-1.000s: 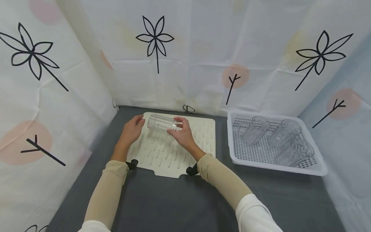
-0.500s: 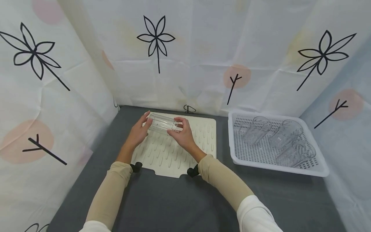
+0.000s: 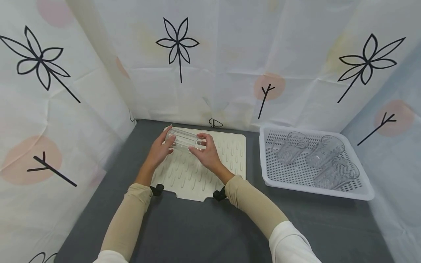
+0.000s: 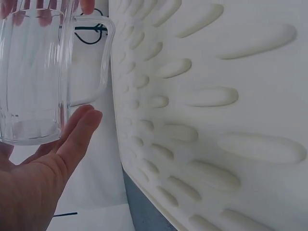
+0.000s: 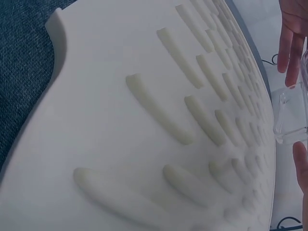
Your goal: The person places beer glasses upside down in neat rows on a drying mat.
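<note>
A clear glass mug (image 3: 184, 138) with a handle lies sideways in the air over a cream draining board (image 3: 197, 179). My left hand (image 3: 159, 150) holds its base end, thumb on the near side and fingers spread around the bottom. At the other end, my right hand (image 3: 207, 151) grips the mug between thumb and fingers. In the left wrist view the mug (image 4: 31, 72) shows its handle (image 4: 103, 57) pointing toward the board, with left fingertips close by it. The right wrist view catches only part of the mug's handle (image 5: 288, 118) between both hands.
To the right stands a white perforated basket (image 3: 268, 171) with several glass mugs (image 3: 323, 151) lying in it. Raised oblong ridges cover the draining board, which sits on a dark grey table (image 3: 197, 233). Patterned white curtains (image 3: 223, 54) enclose the table's back and sides.
My left hand has moved right from beside the mug and taken hold of its base end. The right hand has kept its grip, and the mug has turned slightly.
</note>
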### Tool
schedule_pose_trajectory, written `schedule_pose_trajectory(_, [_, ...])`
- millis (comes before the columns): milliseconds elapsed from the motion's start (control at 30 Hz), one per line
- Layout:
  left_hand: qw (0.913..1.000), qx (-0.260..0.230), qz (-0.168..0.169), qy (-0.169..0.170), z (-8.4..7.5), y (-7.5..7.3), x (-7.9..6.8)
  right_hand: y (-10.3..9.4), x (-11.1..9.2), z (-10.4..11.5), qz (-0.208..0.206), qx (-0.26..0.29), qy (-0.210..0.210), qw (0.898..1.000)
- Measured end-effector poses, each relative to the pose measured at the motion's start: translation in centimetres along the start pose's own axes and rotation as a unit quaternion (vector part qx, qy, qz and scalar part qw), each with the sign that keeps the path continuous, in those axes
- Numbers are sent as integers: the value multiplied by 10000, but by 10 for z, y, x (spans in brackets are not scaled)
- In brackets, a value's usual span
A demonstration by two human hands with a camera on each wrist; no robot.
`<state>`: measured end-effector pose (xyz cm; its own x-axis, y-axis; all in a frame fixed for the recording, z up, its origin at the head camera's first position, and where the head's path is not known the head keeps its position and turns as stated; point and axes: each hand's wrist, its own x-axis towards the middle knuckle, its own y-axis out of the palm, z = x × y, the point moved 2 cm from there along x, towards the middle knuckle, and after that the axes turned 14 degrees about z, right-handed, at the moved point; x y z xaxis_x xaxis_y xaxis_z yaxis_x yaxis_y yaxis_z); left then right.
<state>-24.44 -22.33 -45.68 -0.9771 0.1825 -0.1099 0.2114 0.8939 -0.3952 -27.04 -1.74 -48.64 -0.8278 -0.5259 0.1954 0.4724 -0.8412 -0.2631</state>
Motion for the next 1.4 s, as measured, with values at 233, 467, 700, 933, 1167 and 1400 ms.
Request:
schedule_pose_trajectory(233, [9994, -140, -110, 304, -13, -2, 0, 0, 2, 1, 231, -426, 53, 9988])
schedule_pose_trajectory(467, [9957, 629, -422, 532, -17, 0, 0, -5, 3, 2, 712, -1386, 186, 9876])
schedule_pose_trajectory(700, [9899, 1069, -598, 708, -21, 2, 1, -12, 9, 6, 1074, -2710, 155, 9564])
schedule_pose_trajectory(933, [9835, 1453, -678, 838, -29, 5, 3, -11, 13, 10, 1077, -3556, 242, 9281])
schedule_pose_trajectory(1167, [9836, 1456, -581, 891, -34, 10, 4, -8, 16, 15, 905, -3950, 476, 9130])
schedule_pose_trajectory(1400, [9853, 1328, -494, 952, -28, 2, 6, -5, 17, 17, 863, -4058, 549, 9082])
